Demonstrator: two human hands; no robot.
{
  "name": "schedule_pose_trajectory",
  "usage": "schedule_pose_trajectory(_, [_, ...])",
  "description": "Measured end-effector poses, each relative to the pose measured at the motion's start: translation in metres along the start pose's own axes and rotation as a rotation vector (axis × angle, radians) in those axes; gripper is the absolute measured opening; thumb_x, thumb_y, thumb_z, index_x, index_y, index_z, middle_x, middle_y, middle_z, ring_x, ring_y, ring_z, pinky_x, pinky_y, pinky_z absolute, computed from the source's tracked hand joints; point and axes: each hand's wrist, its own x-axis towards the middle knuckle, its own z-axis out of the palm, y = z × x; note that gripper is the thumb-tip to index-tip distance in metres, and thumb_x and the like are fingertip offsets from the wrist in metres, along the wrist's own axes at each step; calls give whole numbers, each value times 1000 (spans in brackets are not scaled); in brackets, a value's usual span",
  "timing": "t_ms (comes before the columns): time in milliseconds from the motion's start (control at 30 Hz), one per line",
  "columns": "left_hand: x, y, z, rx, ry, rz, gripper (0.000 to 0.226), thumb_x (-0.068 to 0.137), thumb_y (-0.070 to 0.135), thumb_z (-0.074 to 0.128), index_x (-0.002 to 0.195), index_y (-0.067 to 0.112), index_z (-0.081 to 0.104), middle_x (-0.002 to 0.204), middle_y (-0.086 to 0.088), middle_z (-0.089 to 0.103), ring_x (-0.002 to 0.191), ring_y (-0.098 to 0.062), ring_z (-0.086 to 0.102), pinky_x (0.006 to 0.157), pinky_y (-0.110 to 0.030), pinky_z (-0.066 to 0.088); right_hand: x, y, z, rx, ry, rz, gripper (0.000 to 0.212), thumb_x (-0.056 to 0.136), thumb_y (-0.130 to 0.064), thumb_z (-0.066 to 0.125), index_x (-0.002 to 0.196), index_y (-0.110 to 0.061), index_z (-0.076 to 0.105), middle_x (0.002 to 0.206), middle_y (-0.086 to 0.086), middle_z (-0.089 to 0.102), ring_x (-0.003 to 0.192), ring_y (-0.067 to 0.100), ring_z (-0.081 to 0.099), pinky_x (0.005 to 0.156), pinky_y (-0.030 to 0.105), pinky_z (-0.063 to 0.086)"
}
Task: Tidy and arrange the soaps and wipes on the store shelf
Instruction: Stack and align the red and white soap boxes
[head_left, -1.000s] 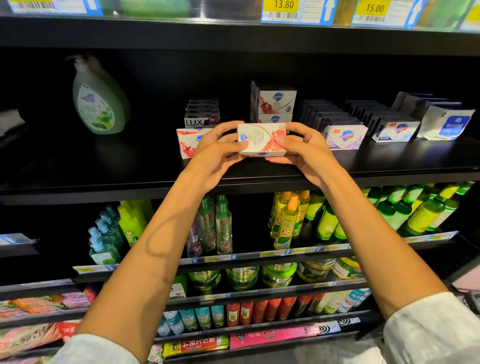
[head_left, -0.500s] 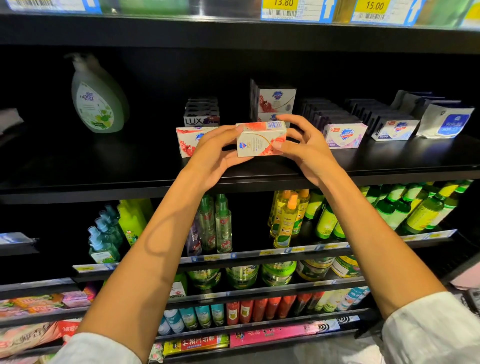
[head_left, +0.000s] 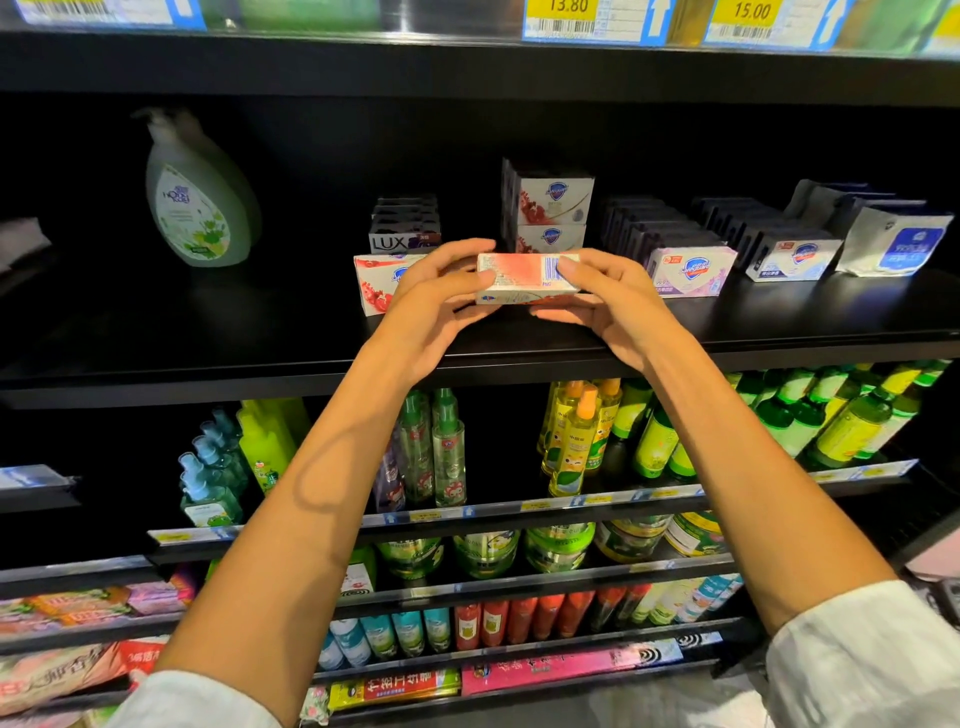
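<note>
I see a black store shelf (head_left: 208, 332) under price tags (head_left: 587, 21), bottles (head_left: 571, 441) on racks below. My left hand (head_left: 441, 296) and right hand (head_left: 608, 296) both grip a soap box (head_left: 524, 278) above its front edge, beside stacked soaps (head_left: 550, 208)

LUX soap box (head_left: 404, 242); price tags (head_left: 582, 18) 13.80, 15.00

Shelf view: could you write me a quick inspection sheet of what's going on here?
Surface: black shelf, its left part mostly bare.
Job's things: soap box held barcode-up; boxed soaps in rows; wipes pack at the right end.
Clutter: green pump bottle standing alone.
Fingers: left hand and right hand both grip the soap box.
Cables: nothing seen.
Surroundings: spray bottles below; price tags above.
</note>
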Motion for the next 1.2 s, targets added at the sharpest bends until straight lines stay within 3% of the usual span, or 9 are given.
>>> schedule_pose_trajectory(100, [1, 2, 2, -56, 50, -30, 35, 98, 10, 67, 132, 14, 66, 134, -12, 65, 122, -30, 66, 101, -49, 57, 1, 2, -2, -46, 3, -41, 31, 98, -9, 68, 127, 3, 66, 124, 24, 69, 123, 34, 66, 100, 50, 57])
schedule_pose_trajectory(233, [4, 1, 4, -93, 71, -88, 27, 101, 19, 66, 127, 9, 67, 117, -11, 76, 117, -33, 70, 97, -48, 60, 1, 4, -5, -88, 16, -83, 38, 93, -4, 73, 130, -3, 65, 127, 20, 70, 121, 30, 67, 105, 51, 54])
schedule_pose_trajectory(367, [6, 0, 2, -85, 101, -114, 40, 98, 7, 68, 137, 2, 60, 121, -17, 74, 112, -31, 73, 92, -43, 61, -2, 5, -3, -109, -3, -115, 46, 90, 3, 73, 134, -2, 61, 136, 19, 65, 126, 31, 65, 105, 52, 54])
schedule_pose_trajectory(500, [5, -1, 0, -39, 92, -78, 37, 97, -1, 65, 134, 1, 62, 118, -15, 76, 111, -27, 74, 98, -42, 60, -1, 4, -3, -106, -27, -89, 58, 91, 4, 72, 144, -7, 53, 140, 20, 61, 126, 29, 65, 103, 51, 55])
schedule_pose_trajectory(700, [1, 0, 2, -6, 94, -23, 29, 97, -2, 64, 122, 13, 65, 118, -10, 75, 110, -23, 74, 93, -35, 60, 1, 1, 2, -40, 36, 7, 46, 98, -15, 70, 142, -13, 56, 124, 15, 73, 118, 30, 70, 93, 50, 61])
schedule_pose_trajectory(833, [1, 0, 2, 13, 76, -4, 36, 97, -4, 64, 129, 11, 63, 126, -15, 71, 115, -25, 71, 93, -34, 60, -1, 2, 3, -84, 41, -5, 40, 98, -10, 70, 136, -7, 59, 117, 15, 76, 113, 30, 73, 82, 43, 65])
schedule_pose_trajectory(1000, [0, -1, 0, 51, 45, 14, 44, 94, -6, 66, 135, 9, 60, 125, -18, 71, 115, -27, 71, 92, -37, 59, -4, 1, 1, -130, 32, -62, 42, 95, -3, 71, 135, -6, 59, 95, -1, 78, 120, 25, 70, 87, 48, 64])
schedule_pose_trajectory(1200, [1, -4, 5, 123, 65, 33, 52, 90, -4, 74, 137, 10, 59, 114, -13, 74, 113, -24, 72, 92, -40, 61, -4, 2, 0, -168, 54, -112, 45, 91, -2, 76, 133, -10, 62, 122, 15, 73, 122, 26, 68, 96, 51, 58])
